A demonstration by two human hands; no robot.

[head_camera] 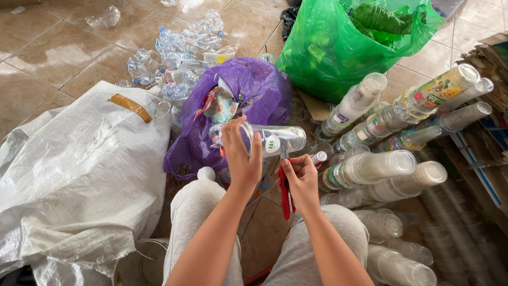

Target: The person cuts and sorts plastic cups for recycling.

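Far left of the purple plastic bag (254, 87), a big white woven sack (79, 159) lies crumpled on the tiled floor, a strip of brown tape (130, 107) on its top edge. Behind the purple bag sits a heap of crushed clear bottles (180, 50). Now the left hand (241, 153): fingers curled tight around the rim end of a clear plastic cup (275, 139), held sideways just in front of the purple bag's mouth, its green-and-white round sticker facing up. Right beside it, the right hand (302, 182) is closed around a red-handled cutting tool (286, 193); its tip points up to the cup's underside, though whether blade meets plastic is hard to tell. Both hands hover above the person's grey-trousered knees (196, 222). Right of the purple bag, long stacks of nested clear cups (381, 169) lie on their sides, and behind them bulges a green plastic bag (338, 47).
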